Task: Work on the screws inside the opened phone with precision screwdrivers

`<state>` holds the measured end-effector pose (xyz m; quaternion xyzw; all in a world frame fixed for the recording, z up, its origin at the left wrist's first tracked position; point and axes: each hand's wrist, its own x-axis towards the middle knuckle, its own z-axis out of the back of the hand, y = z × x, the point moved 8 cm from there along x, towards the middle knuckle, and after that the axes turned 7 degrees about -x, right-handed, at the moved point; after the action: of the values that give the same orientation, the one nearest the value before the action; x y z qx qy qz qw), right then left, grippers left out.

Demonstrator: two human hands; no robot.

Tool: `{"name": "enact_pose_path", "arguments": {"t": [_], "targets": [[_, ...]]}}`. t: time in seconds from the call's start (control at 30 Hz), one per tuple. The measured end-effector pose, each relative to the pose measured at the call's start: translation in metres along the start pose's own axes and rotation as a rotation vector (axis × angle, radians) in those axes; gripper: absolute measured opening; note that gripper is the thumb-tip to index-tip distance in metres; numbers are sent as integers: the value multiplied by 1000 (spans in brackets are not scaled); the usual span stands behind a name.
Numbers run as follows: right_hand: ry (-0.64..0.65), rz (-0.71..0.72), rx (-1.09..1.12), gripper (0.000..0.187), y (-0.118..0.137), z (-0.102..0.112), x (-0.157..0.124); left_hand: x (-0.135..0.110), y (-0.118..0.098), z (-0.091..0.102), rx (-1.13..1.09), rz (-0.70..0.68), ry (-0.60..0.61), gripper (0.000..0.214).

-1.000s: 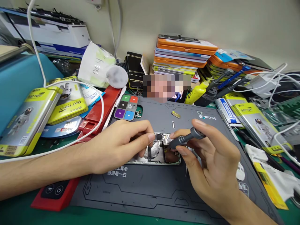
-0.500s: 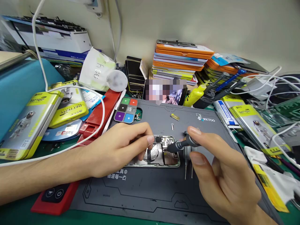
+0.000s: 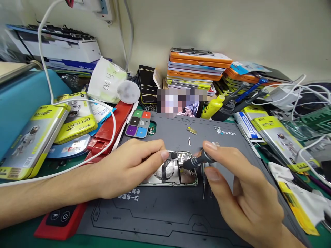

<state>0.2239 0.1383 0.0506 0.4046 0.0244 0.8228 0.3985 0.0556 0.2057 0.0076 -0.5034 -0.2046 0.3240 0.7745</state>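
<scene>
An opened phone (image 3: 165,171) lies on the grey work mat (image 3: 144,217), its round coil and circuit parts bare. My left hand (image 3: 133,165) rests over the phone's left part, fingers curled and thumb pressed in at its upper edge. Between thumb and fingers of my right hand (image 3: 244,187) is a dark screwdriver (image 3: 199,160), tilted, with its nose over the phone's upper right circuit area; the tip itself is too small to make out. Two thin metal shafts (image 3: 204,187) stick out beneath the screwdriver on the mat. Above the phone lie a small metal strip (image 3: 189,141) and a yellowish flat part (image 3: 191,130).
A tray with coloured squares (image 3: 138,124) sits at the mat's upper left, beside a red tool (image 3: 107,132). A propped screen (image 3: 190,106), a yellow bottle (image 3: 214,106) and stacked boxes (image 3: 198,65) stand behind. Battery packs (image 3: 36,137) and a white cable (image 3: 77,165) lie left.
The camera view has shifted slightly. Left fingers look more tightly curled at the phone's edge, showing more of the coil. My right hand still holds the screwdriver over the same area.
</scene>
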Motion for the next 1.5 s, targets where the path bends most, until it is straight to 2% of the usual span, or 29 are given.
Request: {"name": "enact_pose_path", "arguments": {"t": [0.3, 0.57, 0.93, 1.1, 1.27, 1.4, 1.5], "targets": [[-12, 36, 14, 83, 1, 1, 0, -1, -1, -2, 79, -47, -17, 46], [-19, 1, 69, 82, -3, 0, -2, -1, 0, -1, 73, -57, -27, 45], [-71, 0, 2, 79, -3, 5, -4, -2, 3, -3, 59, -61, -8, 46], [-25, -44, 19, 81, -7, 1, -6, -2, 4, -2, 58, -41, -16, 47], [-8, -18, -15, 89, -4, -4, -6, -3, 3, -3, 44, -21, 2, 48], [-14, -9, -77, 85, -1, -8, -3, -5, 4, -6, -8, -12, 43, 46], [-4, 9, -113, 85, -1, -10, -2, -7, 5, -6, -182, -1, 40, 42]]}}
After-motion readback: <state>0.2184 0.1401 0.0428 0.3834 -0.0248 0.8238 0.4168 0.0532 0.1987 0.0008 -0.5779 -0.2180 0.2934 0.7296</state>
